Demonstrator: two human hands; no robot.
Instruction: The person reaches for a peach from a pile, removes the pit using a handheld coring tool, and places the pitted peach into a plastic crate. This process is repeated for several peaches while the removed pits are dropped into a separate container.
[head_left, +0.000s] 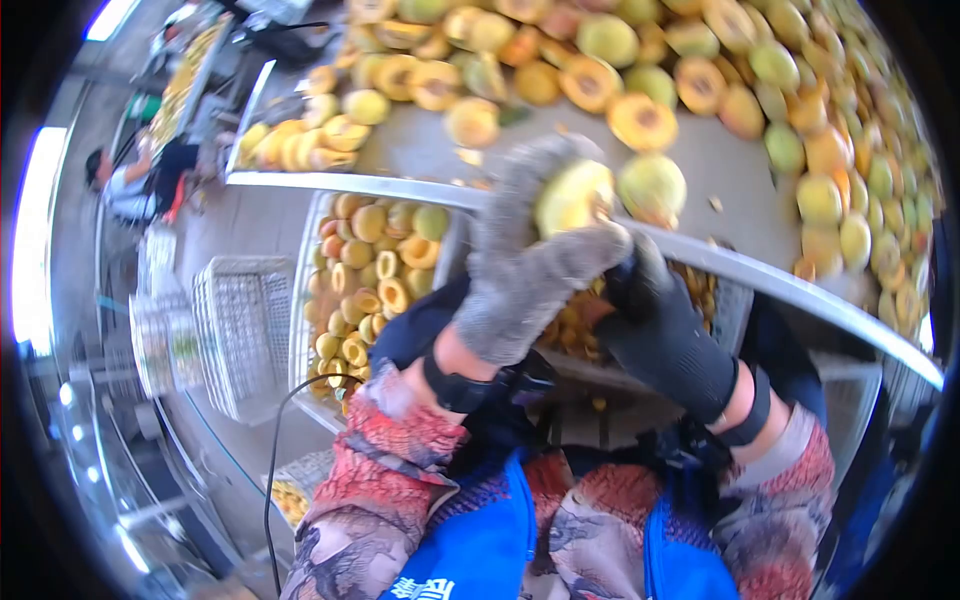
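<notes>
My left hand (535,255), in a grey knitted glove, is closed around a yellow-green peach (575,198) above the near metal edge of the worktable. Its thumb lies across the lower side of the fruit. Close against that thumb is my right hand (655,320), in a black glove, with its fingers curled in. Whatever the right hand grips is hidden and blurred. Just right of the held fruit, another peach (652,188) rests by the table edge. A halved peach (642,122) lies cut side up behind it.
The metal worktable (420,135) carries heaps of whole and halved peaches. Below its rim (800,283), a white crate (303,290) holds peach halves. White baskets (245,325) stand on the floor at left, and a black cable (272,480) hangs nearby. Another person (135,190) sits further left.
</notes>
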